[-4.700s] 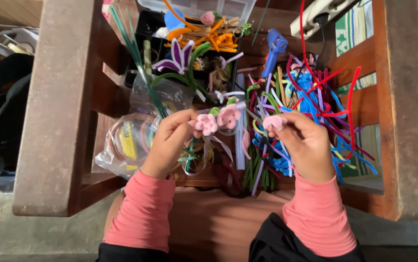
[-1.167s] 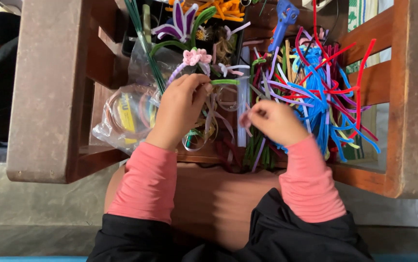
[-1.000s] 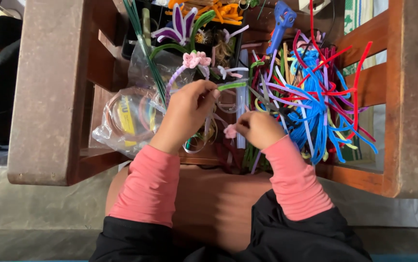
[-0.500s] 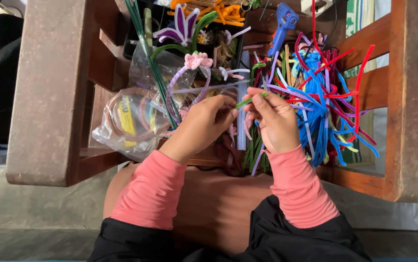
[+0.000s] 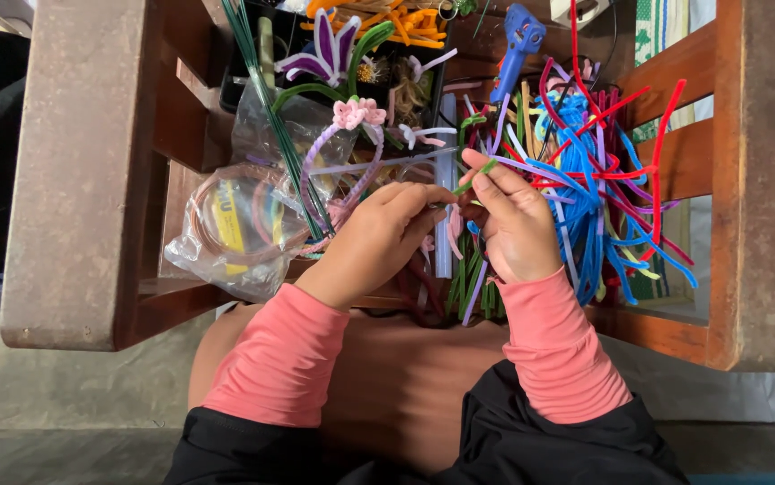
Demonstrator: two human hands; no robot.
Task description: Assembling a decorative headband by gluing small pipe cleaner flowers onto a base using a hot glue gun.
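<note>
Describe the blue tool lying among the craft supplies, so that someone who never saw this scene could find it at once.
Start at the wooden chair whose seat holds the craft supplies. At the far edge of the seat, above the tangle of blue and red pipe cleaners, lies the blue glue gun. It is the only rigid, pistol-shaped thing among soft fuzzy stems.

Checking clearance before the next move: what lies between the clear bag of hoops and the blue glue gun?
In the head view, between the bag of hoops and glue gun lie green wire stems and a pink-flowered headband.
</note>
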